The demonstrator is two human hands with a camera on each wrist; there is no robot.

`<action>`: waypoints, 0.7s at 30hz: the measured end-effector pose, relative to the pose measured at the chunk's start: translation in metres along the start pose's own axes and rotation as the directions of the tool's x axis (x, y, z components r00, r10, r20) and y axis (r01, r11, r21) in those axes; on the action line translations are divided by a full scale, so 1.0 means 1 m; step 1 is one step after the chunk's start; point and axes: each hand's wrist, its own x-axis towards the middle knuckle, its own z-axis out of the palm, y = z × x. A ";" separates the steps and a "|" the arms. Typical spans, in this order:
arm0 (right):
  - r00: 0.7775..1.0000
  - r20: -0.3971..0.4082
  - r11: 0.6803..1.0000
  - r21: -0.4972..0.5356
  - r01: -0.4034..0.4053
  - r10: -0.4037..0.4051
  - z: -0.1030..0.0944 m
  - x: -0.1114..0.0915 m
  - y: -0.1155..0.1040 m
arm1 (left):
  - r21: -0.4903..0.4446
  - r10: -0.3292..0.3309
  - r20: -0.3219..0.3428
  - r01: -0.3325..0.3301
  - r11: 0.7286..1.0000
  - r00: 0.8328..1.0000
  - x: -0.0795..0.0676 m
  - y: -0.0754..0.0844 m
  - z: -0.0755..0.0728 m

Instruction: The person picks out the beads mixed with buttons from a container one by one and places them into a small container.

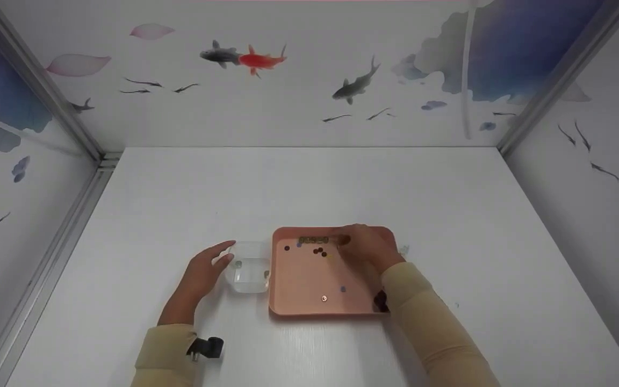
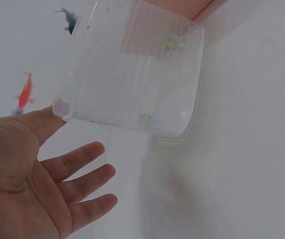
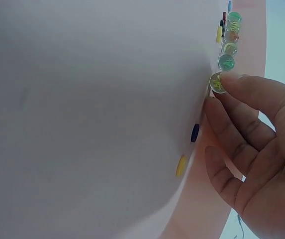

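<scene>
The right hand (image 1: pixel 364 243) has its grip closed to the width of one marble (image 3: pixel 215 85), pinched between thumb and finger. This marble is located near the far edge of the pink tray (image 1: pixel 299 311), beside the right end of a row of marbles (image 1: pixel 314 240). The left hand (image 1: pixel 202 275) has its grip spread, fingers extended, touching the clear container (image 1: pixel 250 287) beside the tray's left edge.
</scene>
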 end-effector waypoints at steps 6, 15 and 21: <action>1.000 0.011 1.000 0.021 -0.018 0.018 -0.002 -0.002 0.000 | -0.028 0.006 0.002 -0.006 1.000 1.000 0.000 -0.001 0.000; 0.999 0.045 0.994 0.109 0.000 -0.005 -0.004 -0.001 -0.001 | -0.056 0.051 0.000 -0.051 0.997 0.999 -0.003 -0.001 -0.002; 0.999 0.049 0.992 0.124 0.000 -0.006 -0.006 0.000 -0.001 | -0.063 0.049 0.005 -0.048 0.997 0.999 -0.002 0.000 -0.002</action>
